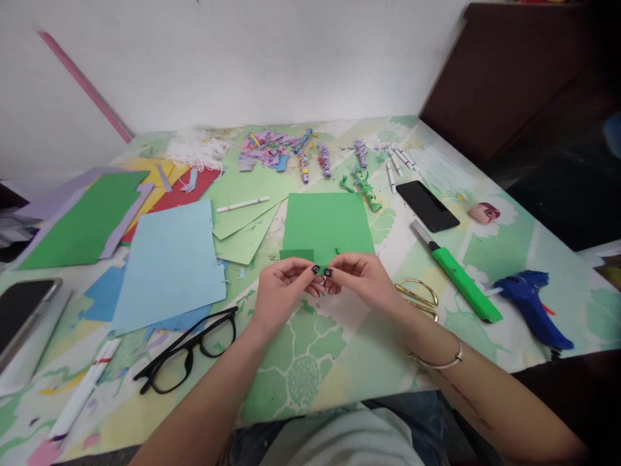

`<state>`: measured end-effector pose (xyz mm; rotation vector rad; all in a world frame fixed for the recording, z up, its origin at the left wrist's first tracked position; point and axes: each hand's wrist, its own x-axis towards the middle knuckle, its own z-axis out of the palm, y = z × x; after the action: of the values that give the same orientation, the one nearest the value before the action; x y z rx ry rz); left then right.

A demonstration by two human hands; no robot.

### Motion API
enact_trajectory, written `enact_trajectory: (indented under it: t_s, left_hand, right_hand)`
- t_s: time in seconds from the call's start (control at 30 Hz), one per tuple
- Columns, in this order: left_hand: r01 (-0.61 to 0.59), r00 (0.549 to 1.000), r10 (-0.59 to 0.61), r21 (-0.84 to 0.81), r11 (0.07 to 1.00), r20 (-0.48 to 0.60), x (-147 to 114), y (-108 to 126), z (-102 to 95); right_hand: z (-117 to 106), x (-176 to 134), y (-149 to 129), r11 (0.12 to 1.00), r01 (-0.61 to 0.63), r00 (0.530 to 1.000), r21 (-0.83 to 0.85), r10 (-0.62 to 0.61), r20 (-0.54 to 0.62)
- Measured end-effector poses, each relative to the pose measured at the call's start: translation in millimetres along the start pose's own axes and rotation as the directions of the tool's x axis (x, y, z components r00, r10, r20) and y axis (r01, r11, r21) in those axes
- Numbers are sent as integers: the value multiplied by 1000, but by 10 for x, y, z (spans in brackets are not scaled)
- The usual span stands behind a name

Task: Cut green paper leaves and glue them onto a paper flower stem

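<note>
My left hand (286, 286) and my right hand (365, 279) meet over the near edge of a green paper sheet (327, 220). Between the pinched thumbs and fingers is a tiny green paper piece (323, 269), mostly hidden by the fingertips. Just beyond my left fingers a small darker green paper strip (295, 254) overlaps the sheet's left edge. Gold-handled scissors (421, 292) lie partly under my right wrist. Little green paper scraps (306, 306) are scattered below my hands.
Eyeglasses (191, 349), a light blue sheet (172, 259) and a phone (24, 317) lie left. Rolled paper figures (366, 188) and a scrap pile (266, 149) stand behind. Rightward are another phone (427, 205), a green utility knife (466, 283) and a blue glue gun (531, 304).
</note>
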<state>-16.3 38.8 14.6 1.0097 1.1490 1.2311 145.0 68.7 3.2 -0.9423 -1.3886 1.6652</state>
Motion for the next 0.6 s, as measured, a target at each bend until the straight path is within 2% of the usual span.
enact_trajectory:
  t_s: [0.2,0.33,0.47,0.6]
  left_hand:
    - [13,1000,-13,-10,1000,-8,5,-9,1]
    - [25,1000,-26,-92,995,-7,4,-37,5]
    - [84,996,-91,-282,956,-10,-14,-88,64]
    - [79,994,-104,-421,903,-38,-37,-152,149]
  right_hand:
    - [3,5,18,1000,22,1000,11,-22,-8]
    - [33,-4,19,998,61,997,23,-60,-51]
    - [115,-52,2,991,135,975,2,-132,-181]
    - [219,-90,17,978,207,932,-27,-205,-297]
